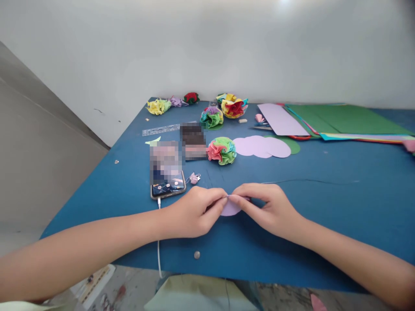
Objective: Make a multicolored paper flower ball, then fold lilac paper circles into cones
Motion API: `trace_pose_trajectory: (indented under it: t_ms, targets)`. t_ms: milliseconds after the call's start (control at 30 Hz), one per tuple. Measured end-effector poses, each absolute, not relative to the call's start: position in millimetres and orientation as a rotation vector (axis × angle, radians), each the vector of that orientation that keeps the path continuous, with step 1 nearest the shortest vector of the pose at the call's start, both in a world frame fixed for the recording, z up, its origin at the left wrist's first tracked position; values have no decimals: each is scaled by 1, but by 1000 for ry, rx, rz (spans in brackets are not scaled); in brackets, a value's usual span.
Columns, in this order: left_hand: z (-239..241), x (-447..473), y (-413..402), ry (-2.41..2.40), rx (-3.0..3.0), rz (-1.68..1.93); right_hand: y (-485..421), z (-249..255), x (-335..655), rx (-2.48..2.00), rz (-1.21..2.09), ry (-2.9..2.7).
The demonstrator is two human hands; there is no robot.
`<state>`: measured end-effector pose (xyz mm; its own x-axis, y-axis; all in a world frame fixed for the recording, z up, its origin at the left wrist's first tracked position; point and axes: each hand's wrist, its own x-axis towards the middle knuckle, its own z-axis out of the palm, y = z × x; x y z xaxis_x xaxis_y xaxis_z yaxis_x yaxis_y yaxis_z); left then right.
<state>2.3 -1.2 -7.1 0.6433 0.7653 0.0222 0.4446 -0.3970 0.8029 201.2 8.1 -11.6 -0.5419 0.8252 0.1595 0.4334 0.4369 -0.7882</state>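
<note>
Both hands meet above the front part of the blue table. My left hand [202, 211] pinches the left side of a small lilac paper piece [231, 209] between thumb and fingers. On its other side, my right hand [267, 207] pinches the same paper, fingertips almost touching the left ones. The paper's rounded lower edge hangs below the fingers; its upper part is hidden. A dark thread [301, 180] runs off to the right behind my right hand. Whether a needle is in the fingers cannot be made out. Beyond the hands lies a multicoloured ruffled paper ball [222, 151].
Overlapping lilac paper circles [256, 146] lie behind my right hand. A phone [167, 188] with a white cable [158, 250] and a small charm [194, 178] sit left. Farther back are a clear ruler [160, 129], scissors [262, 128], paper flowers [233, 106] and coloured sheets [350, 119].
</note>
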Motion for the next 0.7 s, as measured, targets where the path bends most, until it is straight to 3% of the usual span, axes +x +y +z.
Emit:
trace_pose_trajectory:
  t_ms: [233, 467, 700]
  targets:
    - [-8, 2, 1, 1005, 2018, 589, 15, -7, 204, -1135, 1254, -1878]
    - [-4, 1, 2, 946, 1963, 445, 9, -8, 203, -1097, 912, -2028]
    - [-5, 1, 0, 959, 1974, 530, 5, -9, 200, -1145, 1101, -1870]
